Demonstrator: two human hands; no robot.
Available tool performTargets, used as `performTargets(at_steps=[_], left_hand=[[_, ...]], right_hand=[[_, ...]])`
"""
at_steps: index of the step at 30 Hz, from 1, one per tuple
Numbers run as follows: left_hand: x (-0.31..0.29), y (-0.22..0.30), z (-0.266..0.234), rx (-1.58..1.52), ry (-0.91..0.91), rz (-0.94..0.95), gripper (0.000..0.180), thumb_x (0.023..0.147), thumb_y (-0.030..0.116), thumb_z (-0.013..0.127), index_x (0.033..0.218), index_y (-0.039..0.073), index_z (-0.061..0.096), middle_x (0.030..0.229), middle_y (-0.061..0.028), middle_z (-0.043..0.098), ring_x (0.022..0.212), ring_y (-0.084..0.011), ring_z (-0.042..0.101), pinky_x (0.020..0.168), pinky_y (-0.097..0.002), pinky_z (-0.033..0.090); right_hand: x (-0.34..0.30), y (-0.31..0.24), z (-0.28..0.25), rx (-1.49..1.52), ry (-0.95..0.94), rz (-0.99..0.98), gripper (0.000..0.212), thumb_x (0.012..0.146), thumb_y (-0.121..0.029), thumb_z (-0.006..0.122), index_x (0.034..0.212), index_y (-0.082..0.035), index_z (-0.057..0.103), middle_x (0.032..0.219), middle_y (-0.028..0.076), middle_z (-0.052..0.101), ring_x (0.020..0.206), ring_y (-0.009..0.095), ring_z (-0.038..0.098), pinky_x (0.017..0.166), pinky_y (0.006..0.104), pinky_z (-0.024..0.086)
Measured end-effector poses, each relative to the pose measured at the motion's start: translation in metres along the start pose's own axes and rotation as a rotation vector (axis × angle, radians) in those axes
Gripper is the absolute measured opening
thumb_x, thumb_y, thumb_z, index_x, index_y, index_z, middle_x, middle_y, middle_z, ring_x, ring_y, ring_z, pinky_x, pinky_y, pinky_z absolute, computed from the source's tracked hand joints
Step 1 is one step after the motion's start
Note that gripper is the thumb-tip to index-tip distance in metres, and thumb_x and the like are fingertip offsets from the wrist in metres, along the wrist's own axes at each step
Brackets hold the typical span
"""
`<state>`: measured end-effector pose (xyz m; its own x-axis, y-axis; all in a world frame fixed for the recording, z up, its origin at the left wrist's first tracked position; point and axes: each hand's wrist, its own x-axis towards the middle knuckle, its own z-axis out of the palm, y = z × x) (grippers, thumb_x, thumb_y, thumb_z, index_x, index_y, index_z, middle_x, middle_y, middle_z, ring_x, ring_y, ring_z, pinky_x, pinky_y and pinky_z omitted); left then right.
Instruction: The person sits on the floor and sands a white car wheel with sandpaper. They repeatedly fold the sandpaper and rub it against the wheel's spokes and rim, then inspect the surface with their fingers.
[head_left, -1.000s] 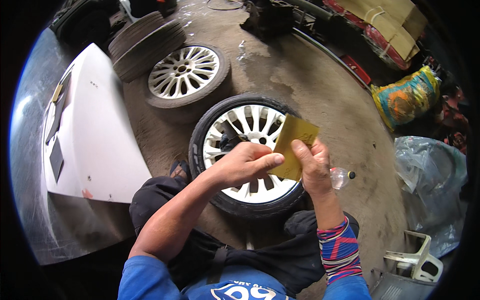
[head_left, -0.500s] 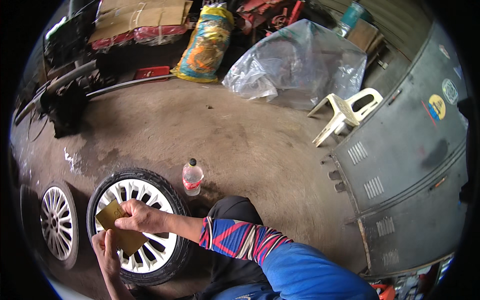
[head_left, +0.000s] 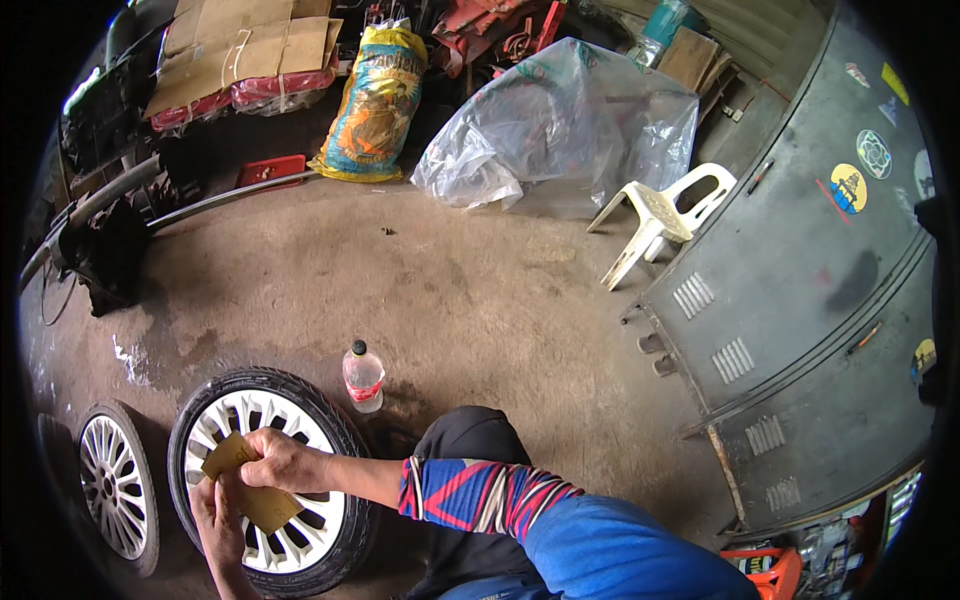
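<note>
Both hands hold a yellow-brown sheet of sandpaper (head_left: 270, 510) over a wheel with a black tyre (head_left: 345, 435) and a white multi-spoke rim. My right hand (head_left: 288, 465) pinches the sheet near its upper middle, thumb on top. Just below and to the left, my left hand (head_left: 216, 515) grips its left edge with bent fingers. Between the hands the sheet looks bent, with its lower part hanging free. A clear plastic bottle (head_left: 363, 380) with a dark cap and red label stands on the floor beyond the tyre.
Left of the wheel is a second, greyer wheel (head_left: 112, 485). A white plastic chair (head_left: 655, 215) stands near a large grey metal panel (head_left: 780, 290) on the right. Along the back are a filled yellow-blue sack (head_left: 375, 110), clear plastic sheeting (head_left: 560, 130) and flattened cardboard (head_left: 235, 45).
My left hand has come closer to the right one, and the sheet now looks more bent between them. The whole view has shifted a little, with the floor things appearing lower and further left.
</note>
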<state>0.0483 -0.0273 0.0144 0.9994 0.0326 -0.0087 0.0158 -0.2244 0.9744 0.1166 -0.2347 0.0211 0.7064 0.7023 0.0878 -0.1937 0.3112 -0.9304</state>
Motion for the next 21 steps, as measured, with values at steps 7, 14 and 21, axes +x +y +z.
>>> performTargets(at_steps=[7,14,21], left_hand=[[-0.003,0.005,-0.001,-0.021,-0.107,0.050,0.046,0.105,0.040,0.060,0.109,-0.005,0.067,0.082,0.0015,0.061,0.074,-0.0072,0.051,0.066,-0.0254,0.042],[-0.003,-0.016,-0.003,0.357,0.242,0.292,0.052,0.104,0.047,0.060,0.098,-0.005,0.066,0.081,-0.0009,0.056,0.070,-0.0104,0.047,0.065,-0.0300,0.041],[-0.001,-0.011,0.000,-0.022,0.115,0.100,0.041,0.104,0.037,0.064,0.095,-0.002,0.068,0.076,0.0015,0.053,0.073,-0.0097,0.049,0.065,-0.0270,0.041]], right_hand=[[-0.004,0.009,0.004,0.014,-0.008,0.040,0.037,0.095,-0.023,0.065,0.121,0.003,0.064,0.106,0.004,0.071,0.095,0.011,0.064,0.089,0.0287,0.052],[-0.005,-0.003,0.013,-0.047,0.039,0.033,0.030,0.093,-0.022,0.064,0.110,0.002,0.067,0.098,0.005,0.071,0.088,0.011,0.063,0.083,0.0296,0.052],[-0.012,-0.002,0.006,-0.172,-0.025,0.029,0.027,0.088,-0.022,0.063,0.103,0.001,0.066,0.092,0.003,0.068,0.085,0.012,0.061,0.079,0.0305,0.052]])
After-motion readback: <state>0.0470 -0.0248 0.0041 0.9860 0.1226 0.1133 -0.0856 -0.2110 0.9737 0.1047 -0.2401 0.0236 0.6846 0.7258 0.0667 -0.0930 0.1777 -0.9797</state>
